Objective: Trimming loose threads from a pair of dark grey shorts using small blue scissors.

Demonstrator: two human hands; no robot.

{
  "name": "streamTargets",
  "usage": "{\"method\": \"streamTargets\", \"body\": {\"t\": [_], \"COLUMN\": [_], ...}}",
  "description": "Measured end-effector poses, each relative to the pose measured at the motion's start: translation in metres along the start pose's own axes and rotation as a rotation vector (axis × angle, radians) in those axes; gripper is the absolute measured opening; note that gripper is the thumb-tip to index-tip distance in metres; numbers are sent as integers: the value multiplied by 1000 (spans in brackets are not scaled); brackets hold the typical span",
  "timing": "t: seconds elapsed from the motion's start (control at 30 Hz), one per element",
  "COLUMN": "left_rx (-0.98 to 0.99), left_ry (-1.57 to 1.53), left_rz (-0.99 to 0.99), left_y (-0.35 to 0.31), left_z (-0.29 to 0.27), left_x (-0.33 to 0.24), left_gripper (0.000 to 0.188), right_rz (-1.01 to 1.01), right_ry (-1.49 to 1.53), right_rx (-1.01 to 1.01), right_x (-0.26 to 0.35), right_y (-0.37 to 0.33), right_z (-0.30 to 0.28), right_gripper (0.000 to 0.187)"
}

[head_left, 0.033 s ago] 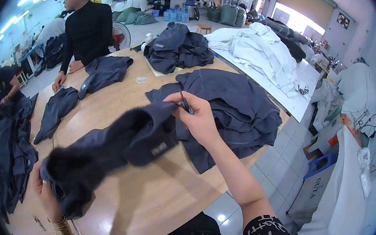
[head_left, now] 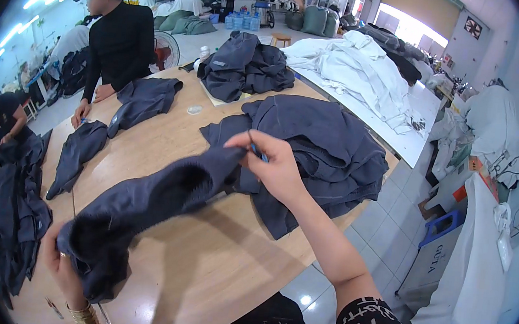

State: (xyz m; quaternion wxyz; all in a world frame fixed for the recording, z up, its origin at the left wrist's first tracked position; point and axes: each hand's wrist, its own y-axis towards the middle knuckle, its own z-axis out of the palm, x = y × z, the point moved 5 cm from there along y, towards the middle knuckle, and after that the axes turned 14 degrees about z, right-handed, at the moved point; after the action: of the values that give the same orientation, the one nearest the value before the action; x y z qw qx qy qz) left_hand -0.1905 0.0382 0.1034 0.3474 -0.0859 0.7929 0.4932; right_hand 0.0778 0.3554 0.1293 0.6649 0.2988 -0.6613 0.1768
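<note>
shifted since the earlier frame: one dark grey garment (head_left: 140, 211), its hanging flap drawn up, pale patch turned from sight. location: over the table (head_left: 263, 251), stretched between hands set well apart. left hand (head_left: 57, 254): clamped on the lower end, fingers partly hidden. right hand (head_left: 272, 163): pinching the upper end, with a small blue-handled tool (head_left: 260, 154). beyond: one pile of dark garments (head_left: 320, 130).

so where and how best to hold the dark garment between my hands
Probably its two opposite ends, the left hand from the lower left and the right hand from the lower right: the dark garment looks long and limp, so gripped at one end alone it would likely droop.
</note>
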Motion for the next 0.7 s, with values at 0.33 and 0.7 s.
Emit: {"method": "streamTargets", "body": {"t": [0.33, 0.7], "left_rx": [716, 921], "left_ry": [513, 407], "left_rz": [-62, -89], "left_y": [-112, -157], "left_z": [48, 120], "left_x": [48, 43], "left_gripper": [26, 59], "right_rz": [-3, -151], "right_ry": [-949, -929], "right_rx": [274, 45], "right_x": [-141, -199], "right_y": [-69, -103], "right_z": [12, 73], "right_gripper": [31, 41]}}
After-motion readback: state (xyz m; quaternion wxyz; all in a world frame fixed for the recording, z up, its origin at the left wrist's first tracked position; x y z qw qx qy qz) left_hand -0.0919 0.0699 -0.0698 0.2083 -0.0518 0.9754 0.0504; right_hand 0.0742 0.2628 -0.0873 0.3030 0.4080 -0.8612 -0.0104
